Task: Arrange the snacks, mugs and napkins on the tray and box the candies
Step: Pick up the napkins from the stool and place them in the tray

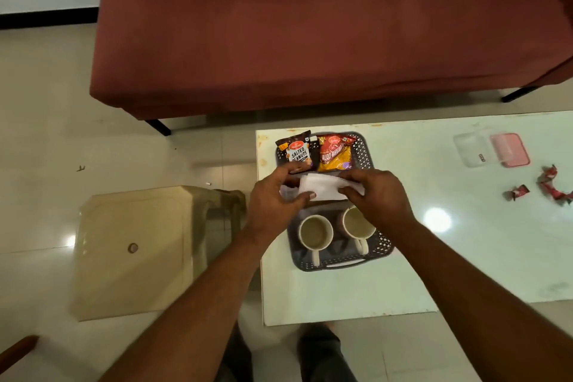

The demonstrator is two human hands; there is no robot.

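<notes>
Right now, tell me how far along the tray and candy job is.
Done: the peanuts packet and the orange snack packet lie at the far end of the tray, and two mugs stand at the near end. In hand: left hand and right hand hold a white napkin over the tray's middle. Left: the red candies lie loose on the table, beside the open pink box.

Head-height view, down onto table

Tray middle hidden under both hands, right mug partly covered (rim only), sofa cropped above
</notes>
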